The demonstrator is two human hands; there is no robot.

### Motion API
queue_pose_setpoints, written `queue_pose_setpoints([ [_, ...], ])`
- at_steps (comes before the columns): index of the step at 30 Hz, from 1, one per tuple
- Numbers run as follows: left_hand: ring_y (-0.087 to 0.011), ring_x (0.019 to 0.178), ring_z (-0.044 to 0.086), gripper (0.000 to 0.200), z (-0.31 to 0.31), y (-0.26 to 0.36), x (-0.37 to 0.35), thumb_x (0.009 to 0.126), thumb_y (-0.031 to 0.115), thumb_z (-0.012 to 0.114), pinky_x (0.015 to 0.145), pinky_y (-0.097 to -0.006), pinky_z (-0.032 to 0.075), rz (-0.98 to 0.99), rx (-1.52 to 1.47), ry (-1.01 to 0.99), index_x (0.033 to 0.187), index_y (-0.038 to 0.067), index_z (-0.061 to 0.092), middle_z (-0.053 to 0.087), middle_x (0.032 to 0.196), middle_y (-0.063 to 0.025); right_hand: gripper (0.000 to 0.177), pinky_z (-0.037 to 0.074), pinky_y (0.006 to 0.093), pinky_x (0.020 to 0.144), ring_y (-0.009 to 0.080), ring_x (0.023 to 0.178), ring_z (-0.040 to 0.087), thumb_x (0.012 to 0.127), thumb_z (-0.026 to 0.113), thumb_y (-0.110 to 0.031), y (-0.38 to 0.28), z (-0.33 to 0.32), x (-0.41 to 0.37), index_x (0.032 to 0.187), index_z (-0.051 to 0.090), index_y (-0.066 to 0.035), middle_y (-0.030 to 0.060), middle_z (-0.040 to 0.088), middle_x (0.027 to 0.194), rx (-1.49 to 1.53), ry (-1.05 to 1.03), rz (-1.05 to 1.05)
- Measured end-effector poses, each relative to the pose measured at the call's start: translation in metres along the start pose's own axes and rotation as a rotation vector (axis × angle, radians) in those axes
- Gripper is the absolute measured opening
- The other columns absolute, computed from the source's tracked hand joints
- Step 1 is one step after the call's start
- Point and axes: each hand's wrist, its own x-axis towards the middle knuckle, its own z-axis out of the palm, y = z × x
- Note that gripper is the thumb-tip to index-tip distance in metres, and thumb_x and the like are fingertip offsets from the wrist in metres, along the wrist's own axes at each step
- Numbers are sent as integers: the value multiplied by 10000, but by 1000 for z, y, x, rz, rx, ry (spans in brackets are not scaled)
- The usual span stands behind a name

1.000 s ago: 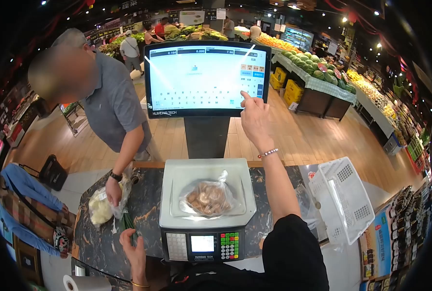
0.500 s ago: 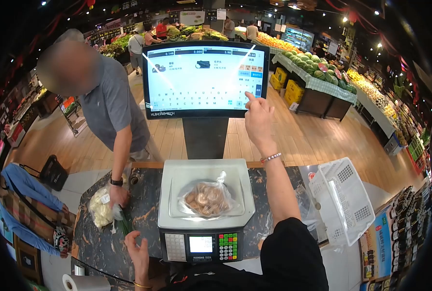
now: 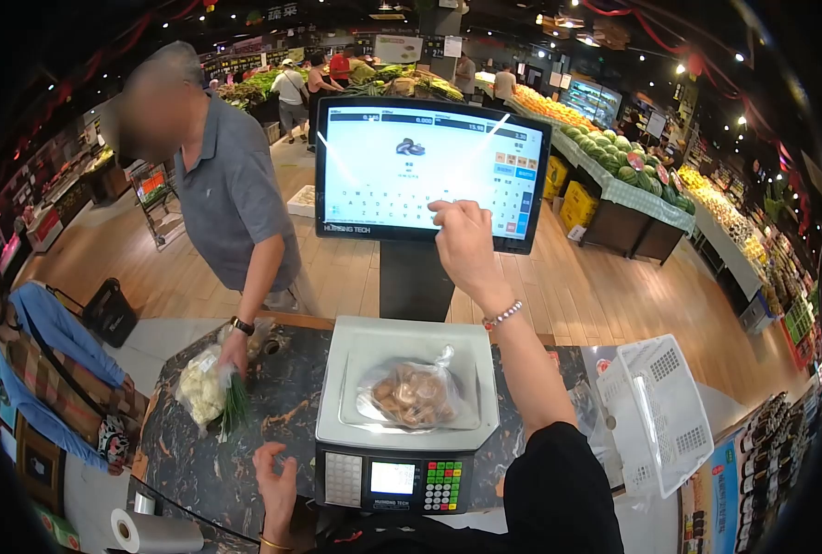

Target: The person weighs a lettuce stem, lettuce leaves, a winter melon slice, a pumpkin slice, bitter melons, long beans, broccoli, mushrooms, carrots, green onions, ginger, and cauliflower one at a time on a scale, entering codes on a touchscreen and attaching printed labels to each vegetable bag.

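Note:
My right hand [image 3: 466, 242] is raised at the lower part of the touch screen [image 3: 411, 162], its fingers curled with a fingertip at the on-screen keys; nothing shows in it. My left hand [image 3: 274, 480] is near the counter's edge, left of the scale's keypad, empty, with fingers bent and apart. Between my arms stands the scale [image 3: 335, 369], and a clear plastic bag of brown mushrooms [image 3: 416, 392] rests on its plate. On the left of the counter, another person's hand [image 3: 235, 351] holds a bag with green stalks [image 3: 235, 403] beside a bag of pale vegetables [image 3: 201, 388].
A white plastic basket [image 3: 656, 406] sits at the counter's right end. A roll of plastic bags [image 3: 157, 533] lies at the lower left. One person [image 3: 240, 185] leans over the counter; another person [image 3: 55, 369] stands at far left. Produce stands fill the background.
My right hand has shifted left across the screen, which now shows a single item. The other person's hand has moved the green stalks into fuller view. The whole view has turned slightly.

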Motion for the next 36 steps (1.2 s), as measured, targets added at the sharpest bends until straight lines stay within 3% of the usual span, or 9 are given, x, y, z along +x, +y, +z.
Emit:
queue_pose_setpoints([
  [9, -94, 970, 546, 218, -18, -38, -10, 867, 0, 619, 800, -249, 451, -146, -119, -48, 1083, 20, 601, 585, 1071, -23, 282, 369, 401, 850, 245, 990, 557, 801, 551, 43, 1, 44, 48, 1065, 590, -48, 56, 665, 1026, -157, -11, 87],
  [15, -174, 1000, 574, 256, 11, 6, 32, 897, 94, 646, 884, -310, 463, -61, -300, -228, 1134, 5, 607, 606, 1079, -79, 135, 378, 399, 838, 248, 883, 586, 874, 565, -17, -61, -41, -6, 1000, 594, -60, 58, 659, 943, 10, 102, 169],
  [17, -199, 1058, 570, 308, 31, 30, 55, 905, 120, 653, 912, -317, 461, 96, -251, -362, 1185, 8, 591, 595, 1101, -102, 68, 389, 414, 829, 265, 813, 595, 900, 578, -56, -80, -81, -58, 966, 588, -68, 72, 663, 918, -44, -116, 367],
  [21, -329, 1183, 524, 465, 94, 94, 102, 921, 225, 651, 1001, -400, 433, 365, -106, -579, 1281, -39, 522, 547, 1229, -202, 184, 454, 462, 837, 293, 955, 641, 841, 659, -195, -90, -142, -192, 967, 634, -63, 121, 689, 938, -236, -690, 939],
  [23, -376, 1233, 485, 587, 143, 99, 126, 907, 328, 661, 1037, -430, 407, 492, -17, -672, 1295, -83, 500, 524, 1289, -240, 280, 477, 498, 819, 337, 1021, 632, 808, 683, -248, -110, -155, -258, 1004, 649, -52, 153, 690, 969, -452, -998, 975],
  [26, -338, 1134, 559, 647, 209, 103, 152, 852, 483, 679, 960, -405, 454, 641, 141, -783, 1182, -69, 612, 609, 1163, -222, 270, 485, 487, 809, 366, 1004, 620, 809, 693, -225, -124, -140, -363, 996, 640, -38, 165, 678, 970, -180, -814, 1044],
  [29, -269, 928, 621, 541, 237, 140, 174, 835, 488, 681, 820, -379, 492, 297, 326, -1358, 1017, -21, 704, 668, 954, -162, 208, 484, 477, 802, 361, 965, 614, 823, 681, -167, -142, -116, -398, 975, 650, -29, 153, 673, 977, 10, -641, 1057],
  [32, -219, 764, 604, 432, 253, 131, 174, 860, 425, 664, 710, -355, 485, 306, 264, -1397, 856, -5, 706, 658, 820, -123, 138, 470, 487, 805, 362, 910, 595, 837, 667, -104, -153, -115, -403, 952, 685, -31, 140, 668, 959, -4, -646, 989],
  [36, -278, 737, 610, 345, 250, 115, 167, 930, 301, 576, 702, -370, 492, 392, 52, -1241, 850, -31, 629, 653, 831, -165, 136, 461, 427, 864, 331, 968, 572, 823, 711, -115, -162, -158, -336, 928, 680, -35, 114, 653, 1001, 199, -585, 1007],
])
